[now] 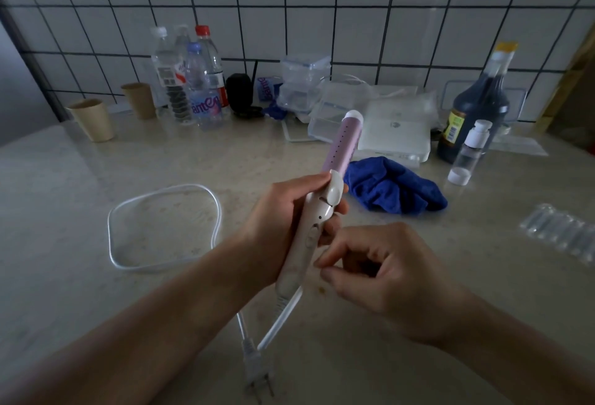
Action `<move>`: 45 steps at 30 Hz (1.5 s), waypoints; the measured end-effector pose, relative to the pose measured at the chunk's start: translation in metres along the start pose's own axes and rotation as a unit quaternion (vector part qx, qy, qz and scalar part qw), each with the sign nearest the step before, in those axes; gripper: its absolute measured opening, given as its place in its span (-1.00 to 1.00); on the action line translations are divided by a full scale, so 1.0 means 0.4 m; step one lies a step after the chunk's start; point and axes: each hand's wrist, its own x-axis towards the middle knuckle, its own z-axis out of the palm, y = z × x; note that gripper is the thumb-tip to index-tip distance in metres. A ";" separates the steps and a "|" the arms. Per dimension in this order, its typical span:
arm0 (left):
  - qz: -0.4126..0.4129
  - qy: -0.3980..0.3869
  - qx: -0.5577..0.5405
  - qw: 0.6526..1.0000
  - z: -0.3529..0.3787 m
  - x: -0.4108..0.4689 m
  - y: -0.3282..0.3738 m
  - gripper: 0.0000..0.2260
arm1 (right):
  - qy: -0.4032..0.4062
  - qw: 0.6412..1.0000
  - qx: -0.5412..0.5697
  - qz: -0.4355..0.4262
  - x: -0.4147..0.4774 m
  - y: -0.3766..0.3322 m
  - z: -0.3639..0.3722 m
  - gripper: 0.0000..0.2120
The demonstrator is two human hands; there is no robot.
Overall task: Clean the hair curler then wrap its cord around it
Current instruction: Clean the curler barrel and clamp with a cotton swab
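My left hand (277, 227) is wrapped round the white handle of the hair curler (344, 143) and hides much of it. The lilac barrel points up and away, above the middle of the surface (96, 179). My right hand (396, 279) has its fingers curled, thumb and forefinger tips against the lower handle. I cannot tell whether they pinch anything there. The cord (164, 186) leaves the handle's base, where my hands cover how its strands run. To the left it lies in a loose loop, and the plug (256, 369) rests near me.

The light is dim and the far things are blurred. The surface is pale speckled stone, backed by a white tiled wall (322, 2) with dark grout. A crumpled blue cloth (396, 189) lies just right of the curler.

Far left stand two paper cups (93, 119), contents unseen, and a cluster of clear water bottles (199, 89). What the stacked clear plastic boxes (302, 82) hold is unclear. Far right, a big bottle (476, 111) holds dark liquid. A small clear bottle (470, 150) stands beside it, with a white cap (458, 176) just in front.
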 end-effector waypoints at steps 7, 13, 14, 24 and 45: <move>0.009 -0.034 0.083 0.996 -0.004 -0.004 0.002 -0.79 | 0.077 0.997 -0.015 -0.026 0.010 0.004 -0.034 -0.83; 0.013 0.000 0.061 0.998 -0.004 -0.003 0.003 -0.86 | 0.128 0.991 -0.027 -0.015 0.018 0.013 -0.043 -0.89; 0.013 0.008 0.058 0.998 -0.003 -0.004 0.004 -0.85 | 0.123 0.992 -0.026 -0.019 0.017 0.014 -0.045 -0.89; -0.005 0.015 0.080 0.997 0.009 -0.014 0.000 -0.65 | 0.137 0.990 -0.020 -0.024 0.019 0.017 -0.055 -0.90; -0.007 0.003 0.077 0.997 -0.019 -0.001 0.011 -0.51 | 0.174 0.984 -0.027 0.012 0.032 0.030 -0.094 -0.79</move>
